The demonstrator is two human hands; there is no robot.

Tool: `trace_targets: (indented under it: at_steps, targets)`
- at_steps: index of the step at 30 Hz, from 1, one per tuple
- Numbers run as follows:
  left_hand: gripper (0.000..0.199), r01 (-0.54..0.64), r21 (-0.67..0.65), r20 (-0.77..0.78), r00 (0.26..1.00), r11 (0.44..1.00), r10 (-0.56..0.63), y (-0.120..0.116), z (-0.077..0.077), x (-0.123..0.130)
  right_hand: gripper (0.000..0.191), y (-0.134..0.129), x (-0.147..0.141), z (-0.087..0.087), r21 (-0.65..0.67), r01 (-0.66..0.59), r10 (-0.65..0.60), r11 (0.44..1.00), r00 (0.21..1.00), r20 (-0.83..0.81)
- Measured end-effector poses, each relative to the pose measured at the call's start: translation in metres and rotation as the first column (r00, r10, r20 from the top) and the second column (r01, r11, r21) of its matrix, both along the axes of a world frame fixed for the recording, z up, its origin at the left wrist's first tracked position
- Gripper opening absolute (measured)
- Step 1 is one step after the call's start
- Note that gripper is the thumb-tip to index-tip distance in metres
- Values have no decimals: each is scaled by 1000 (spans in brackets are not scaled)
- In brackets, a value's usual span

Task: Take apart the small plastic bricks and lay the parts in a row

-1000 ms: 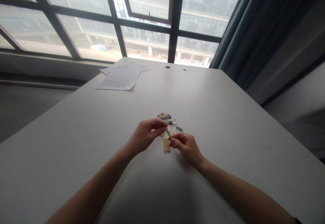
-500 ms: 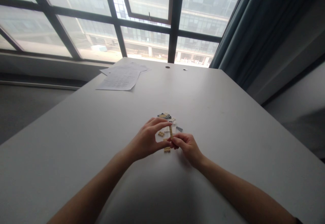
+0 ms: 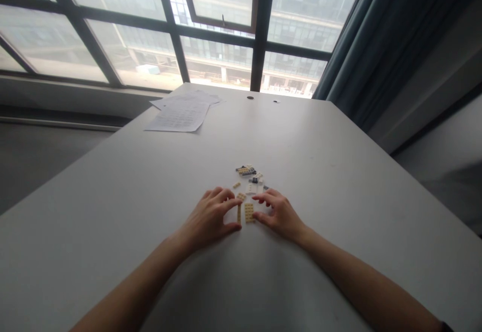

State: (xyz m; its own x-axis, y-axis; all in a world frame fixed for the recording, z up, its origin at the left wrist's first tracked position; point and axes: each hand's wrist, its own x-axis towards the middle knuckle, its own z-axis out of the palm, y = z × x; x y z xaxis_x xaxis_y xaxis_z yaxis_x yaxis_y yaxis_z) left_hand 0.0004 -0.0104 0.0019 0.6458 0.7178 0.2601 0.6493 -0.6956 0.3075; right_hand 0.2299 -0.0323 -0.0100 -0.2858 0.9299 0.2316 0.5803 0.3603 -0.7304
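Observation:
Between the thumb and index finger of my left hand (image 3: 213, 216) is a narrow tan building-block strip (image 3: 239, 213), pinched at its two ends and lying lengthwise away from me. Just right of it a wider studded tan plate (image 3: 249, 212) lies on the table. My right hand (image 3: 278, 216) is beside that plate with thumb and fingers apart. Its thumb tip is at the plate's right edge; I cannot tell whether it presses on it. A small tan piece (image 3: 241, 196) lies beyond the strip, partly behind my left fingers.
Beyond my hands, white pieces (image 3: 251, 188), a small tan piece (image 3: 236, 185) and a pile of grey and tan pieces (image 3: 246, 170) lie on the white table (image 3: 320, 181). Printed papers (image 3: 181, 113) rest at its far left. Windows and a dark curtain (image 3: 346, 40) stand behind.
The tan strip has come down to the left of the wider plate, still in my left hand. My right hand has let go of the strip and moved slightly right, its fingers spreading.

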Motion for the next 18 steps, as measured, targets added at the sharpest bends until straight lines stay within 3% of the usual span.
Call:
trace_targets:
  at_steps: [6, 12, 18]
  targets:
    - [45, 7, -19, -15, 1000, 1000, -7, 1, -6, 3, 52, 0, 0, -5, 37, -86, 77, 996, 979, 187]
    - [50, -26, -33, -11, 1000, 999, 26, 0, -10, 0, 63, 4, 8, -4, 4, -142, 136, 990, 957, 255]
    - [45, -48, -28, -4, 999, 998, 48, 1, -12, -2, 62, 5, 10, -7, 11, -152, 143, 988, 952, 271]
